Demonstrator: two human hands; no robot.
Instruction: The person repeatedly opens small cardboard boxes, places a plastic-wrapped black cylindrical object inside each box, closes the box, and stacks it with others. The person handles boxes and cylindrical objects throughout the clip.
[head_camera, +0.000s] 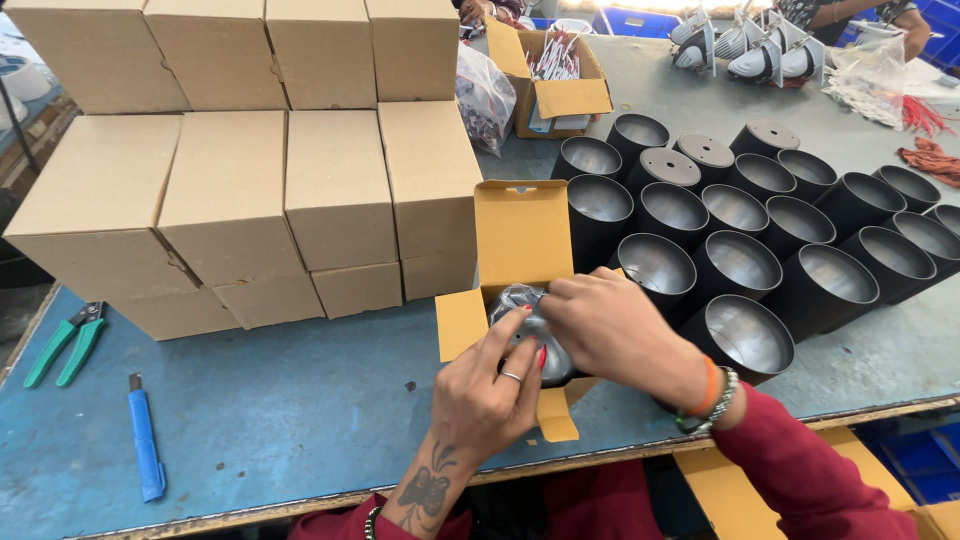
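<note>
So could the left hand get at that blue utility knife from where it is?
Probably yes: the left hand is at the open carton, and only bare blue tabletop lies between it and the blue utility knife.

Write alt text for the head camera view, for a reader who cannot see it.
Two hands, left hand and right hand, press a plastic-wrapped item into a small open cardboard box on a blue table. Closed boxes stack left; black cylinder housings stand right.
</note>
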